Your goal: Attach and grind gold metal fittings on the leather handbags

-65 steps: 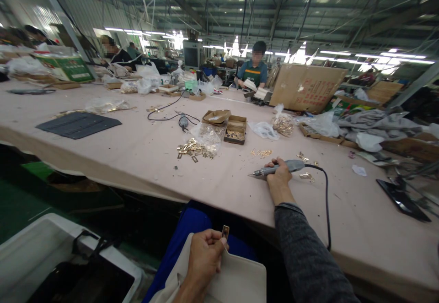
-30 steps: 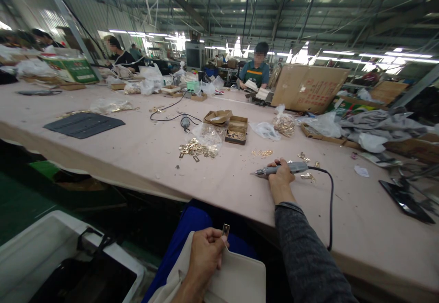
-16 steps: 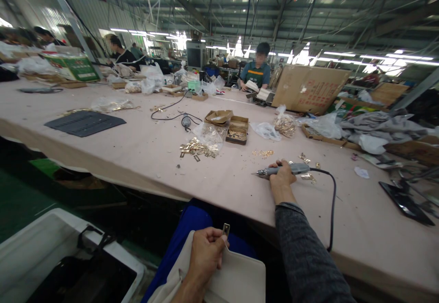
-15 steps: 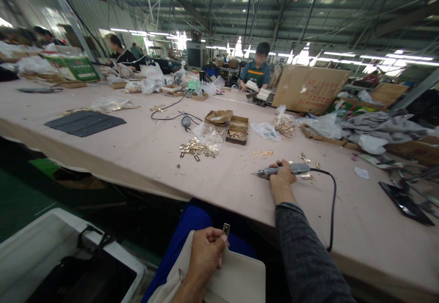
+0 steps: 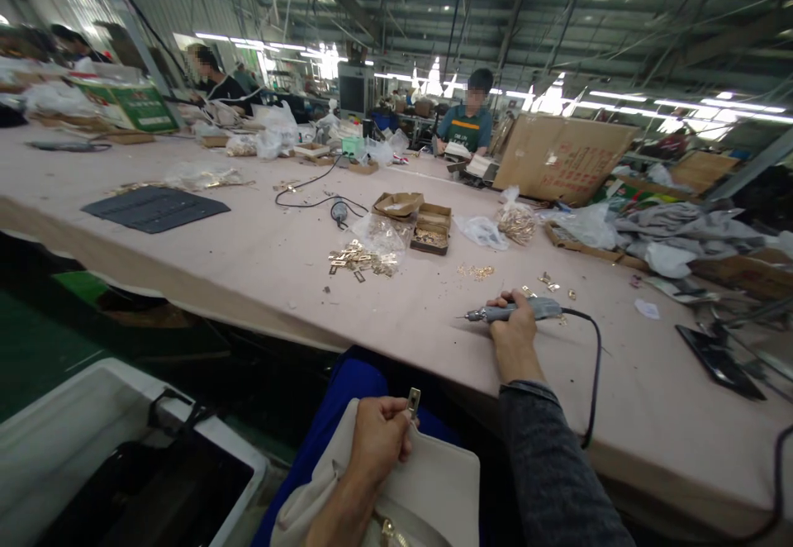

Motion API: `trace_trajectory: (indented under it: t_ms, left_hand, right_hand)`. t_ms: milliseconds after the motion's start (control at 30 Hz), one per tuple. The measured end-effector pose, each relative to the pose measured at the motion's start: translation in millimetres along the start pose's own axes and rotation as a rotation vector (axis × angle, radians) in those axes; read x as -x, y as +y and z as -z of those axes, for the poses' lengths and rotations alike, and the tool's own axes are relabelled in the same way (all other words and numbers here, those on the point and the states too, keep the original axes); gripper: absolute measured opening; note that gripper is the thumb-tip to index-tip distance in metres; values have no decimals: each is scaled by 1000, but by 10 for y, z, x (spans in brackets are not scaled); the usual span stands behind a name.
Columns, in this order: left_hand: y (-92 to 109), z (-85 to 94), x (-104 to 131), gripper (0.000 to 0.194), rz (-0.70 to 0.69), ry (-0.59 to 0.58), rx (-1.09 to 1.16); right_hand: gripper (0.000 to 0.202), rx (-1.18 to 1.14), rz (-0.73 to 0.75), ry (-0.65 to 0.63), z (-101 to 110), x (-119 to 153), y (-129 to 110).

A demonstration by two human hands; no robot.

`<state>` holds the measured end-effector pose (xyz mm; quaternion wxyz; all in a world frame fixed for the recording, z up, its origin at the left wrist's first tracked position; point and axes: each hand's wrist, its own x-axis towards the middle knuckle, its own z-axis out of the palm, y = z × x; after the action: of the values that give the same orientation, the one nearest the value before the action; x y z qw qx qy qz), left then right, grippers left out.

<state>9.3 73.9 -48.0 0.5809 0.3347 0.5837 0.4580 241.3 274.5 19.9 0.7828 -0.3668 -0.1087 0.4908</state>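
Note:
My left hand (image 5: 381, 438) is closed, pinching a small metal clasp plate (image 5: 413, 401) at the edge of a cream bag flap (image 5: 443, 477). The bag lies over my lap, and some gold-coloured hardware (image 5: 390, 533) shows at the bottom. Over the table's near side, my right hand (image 5: 515, 334) is wrapped around a grey electric screwdriver (image 5: 538, 308). Its thin bit points left, and a black cord trails from its back end. Beyond the bit lies a scatter of tiny gold screws (image 5: 476, 271). A few metal pieces (image 5: 548, 280) rest behind the screwdriver.
A heap of metal plates (image 5: 359, 259), a small cardboard box (image 5: 432, 231) and plastic bags lie mid-table. On the left is a dark sheet (image 5: 154, 209). A white bin (image 5: 92, 382) stands at lower left. Across the table works another person (image 5: 466, 126), beside a large carton (image 5: 561, 157).
My left hand has risen slightly with the clasp plate and flap, and gold hardware on the bag has come into view. My right hand stays nearly in place with the screwdriver.

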Motion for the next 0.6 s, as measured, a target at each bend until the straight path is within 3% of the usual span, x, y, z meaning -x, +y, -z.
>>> trace_trajectory:
  t_ms: [133, 233, 333, 433, 600]
  left_hand:
    - [39, -3, 44, 17, -6, -28, 6]
    - [33, 16, 47, 15, -1, -36, 24]
    - [26, 39, 57, 15, 15, -38, 40]
    - [40, 60, 85, 18, 15, -46, 54]
    - [71, 91, 125, 25, 9, -40, 61]
  right_hand:
    - [17, -37, -83, -127, 99, 600, -20]
    - [24, -21, -114, -255, 151, 1075, 16]
    - [30, 43, -124, -303, 190, 1459, 99]
    - [32, 96, -111, -329, 222, 1676, 197]
    - [33, 148, -87, -351, 252, 1772, 296]
